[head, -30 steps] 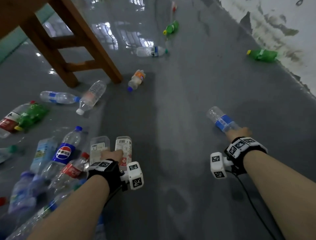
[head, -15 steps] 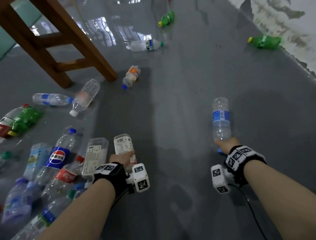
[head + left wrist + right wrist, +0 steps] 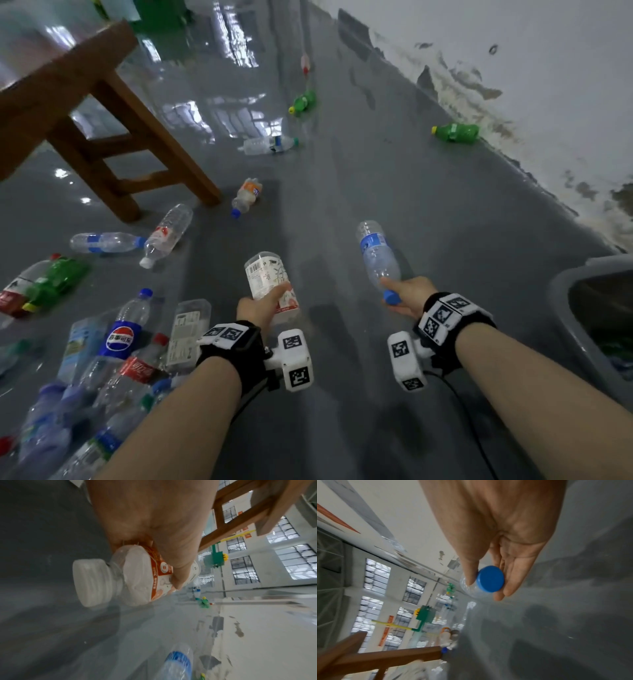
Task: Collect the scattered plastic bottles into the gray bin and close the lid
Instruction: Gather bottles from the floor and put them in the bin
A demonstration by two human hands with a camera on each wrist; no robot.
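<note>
floor (image 3: 394, 212): glossy gray, reflecting window light at the far end; stained, peeling white wall (image 3: 548, 68) running along its right side.
table (image 3: 102, 137): brown wood, square legs and cross rails; top running out of frame on the left.
gray bin (image 3: 575, 329): smooth plastic rim, sitting at the right edge, mostly cropped; interior dark, contents hard to make out.
bottle pile (image 3: 113, 346): clear, crinkled plastic bottles lying overlapped at lower left, Pepsi label readable, lowest ones blurring out.
scattered bottles: green one (image 3: 455, 133) lying by the wall, another green (image 3: 303, 102) farther off, a clear one (image 3: 269, 145) between them and the table, all well apart from the bin.
left hand (image 3: 262, 305): wrapping thumb and fingers around a squarish clear bottle (image 3: 269, 281) with a white-and-orange label, ribbed white cap (image 3: 92, 580) pointing back at the wrist; fingers mostly hidden behind it.
right hand (image 3: 409, 296): pinching the neck end of a round clear water bottle (image 3: 376, 255) with a blue label, thumb and fingers closing beside the smooth blue cap (image 3: 490, 580); held off the floor, left of the bin.
</note>
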